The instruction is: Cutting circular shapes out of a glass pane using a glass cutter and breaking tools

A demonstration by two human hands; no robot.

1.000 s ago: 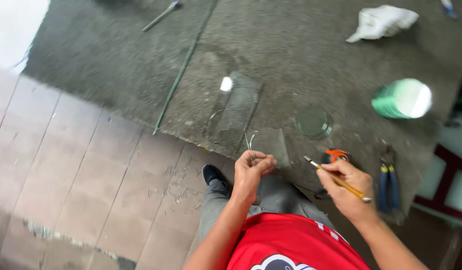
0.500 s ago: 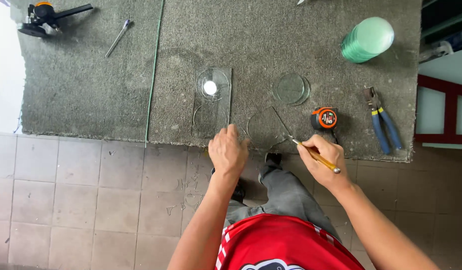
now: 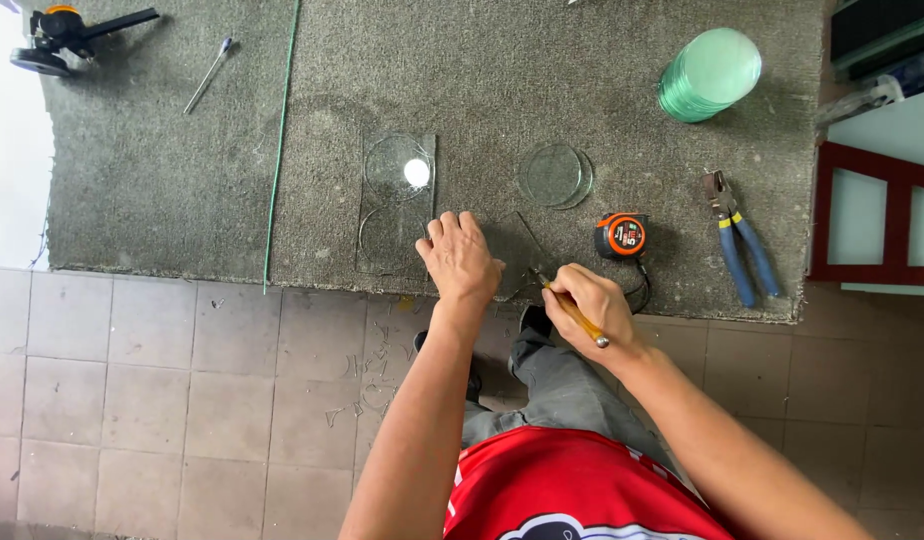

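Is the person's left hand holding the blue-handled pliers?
No, the left hand rests flat on the grey carpet, while the blue-handled pliers lie untouched far to the right.

the carpet (image 3: 542, 90) is grey-green and speckled. the floor tiles (image 3: 132, 380) are pale beige with darker grout lines. the disc stack (image 3: 709, 75) is mint green. the tape measure (image 3: 622, 235) is orange and black. the pliers (image 3: 737, 245) have blue handles and grey metal heads. the cutter (image 3: 574, 313) in the right hand (image 3: 597, 310) has a yellow-orange handle with a silver end. the glass sheet (image 3: 396, 205) is clear, with a white glare spot. the loose discs (image 3: 554, 176) are clear with a faint green tint. the shirt (image 3: 572, 485) is red with a black and white print. the trousers (image 3: 562, 395) are grey. the frame (image 3: 877, 225) is dark red. the grinder (image 3: 57, 35) is black with an orange part.
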